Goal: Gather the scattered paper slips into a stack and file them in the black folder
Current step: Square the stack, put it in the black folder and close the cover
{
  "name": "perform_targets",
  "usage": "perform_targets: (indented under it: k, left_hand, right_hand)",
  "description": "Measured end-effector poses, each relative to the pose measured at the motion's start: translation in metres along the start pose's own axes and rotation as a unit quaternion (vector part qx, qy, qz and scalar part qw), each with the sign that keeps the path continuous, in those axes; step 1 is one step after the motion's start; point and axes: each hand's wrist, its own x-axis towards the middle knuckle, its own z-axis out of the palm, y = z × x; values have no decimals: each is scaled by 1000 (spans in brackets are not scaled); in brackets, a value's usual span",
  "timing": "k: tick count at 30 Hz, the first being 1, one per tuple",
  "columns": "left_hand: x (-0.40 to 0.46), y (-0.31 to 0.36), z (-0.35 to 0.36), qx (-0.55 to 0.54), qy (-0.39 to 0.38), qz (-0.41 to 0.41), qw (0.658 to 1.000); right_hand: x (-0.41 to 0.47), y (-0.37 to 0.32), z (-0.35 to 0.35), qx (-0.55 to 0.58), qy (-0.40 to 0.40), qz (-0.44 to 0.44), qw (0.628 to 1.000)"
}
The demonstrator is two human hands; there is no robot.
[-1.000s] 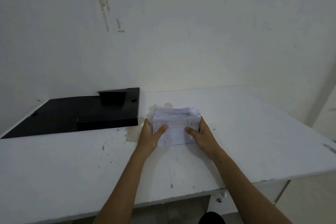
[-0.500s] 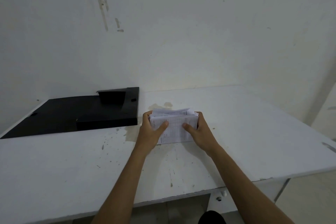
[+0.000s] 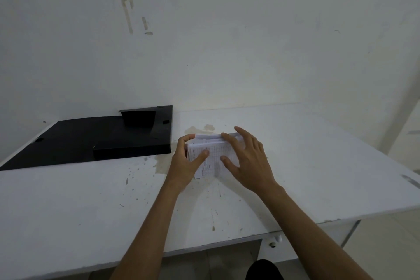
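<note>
A stack of printed white paper slips [image 3: 212, 158] stands tilted on its lower edge on the white table [image 3: 306, 166]. My left hand [image 3: 185, 162] grips its left side, thumb on the front and fingers curled over the top edge. My right hand [image 3: 246, 161] lies spread over the stack's right half, fingers apart and reaching its top. The black folder [image 3: 91, 141] lies open and flat at the table's back left, just left of the stack, with a raised flap at its far end.
A white wall rises directly behind the table. Brownish stains mark the tabletop around the stack and near the folder's corner. The table's front edge runs below my forearms, with a drawer knob [image 3: 277, 238] under it.
The stack was squeezed narrower and tipped up from the table. My right hand has let go of the stack's right edge and now spreads flat over its front, fingers apart.
</note>
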Motion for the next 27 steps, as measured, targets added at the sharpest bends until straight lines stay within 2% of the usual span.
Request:
perform_targets:
  k: [5, 9, 13, 17, 20, 22, 23, 25, 27]
  left_hand:
    - [-3, -8, 1, 3, 3, -25, 1000]
    - [-3, -8, 2, 10, 6, -28, 1000]
    - [-1, -7, -1, 16, 5, -11, 1000]
    - [1, -2, 0, 42, 4, 3, 999]
    - [4, 1, 1, 17, 2, 8, 1000]
    - [6, 2, 3, -4, 10, 3, 1000]
    - [6, 2, 3, -6, 20, -2, 1000]
    - [6, 1, 4, -17, 36, -14, 999]
    - [6, -2, 5, -27, 39, -26, 999]
  right_hand:
    - [9, -5, -2, -26, 16, -21, 999]
    - [20, -13, -1, -70, -35, -38, 996]
    - [31, -17, -4, -95, -35, -47, 994]
    - [33, -15, -1, -69, -75, -78, 992]
    - [31, -8, -3, -39, -27, -52, 997]
    - [25, -2, -4, 32, 21, 33, 999]
    - [22, 0, -4, 111, 10, 93, 989]
    - [15, 5, -1, 315, -65, 196, 926]
    - [11, 12, 4, 432, -132, 247, 857]
